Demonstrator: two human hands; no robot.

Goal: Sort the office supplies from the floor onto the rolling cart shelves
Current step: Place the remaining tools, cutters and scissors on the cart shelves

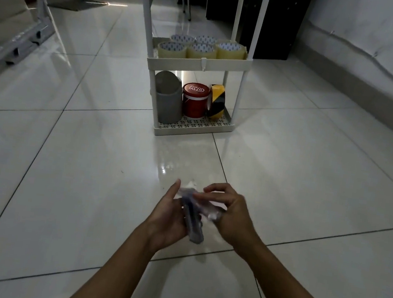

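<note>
Both hands hold a blurred, clear-wrapped dark packet (193,213) low over the tiled floor (64,156), left hand (169,217) cradling it, right hand (226,215) pinching the wrapper, which could slip or tear short of the rolling cart (199,63).

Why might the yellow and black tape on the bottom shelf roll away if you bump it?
The yellow and black tape stands on its round edge, so a bump would probably roll it. The red can beside it may stop it one way. It likely feels stiff.
</note>
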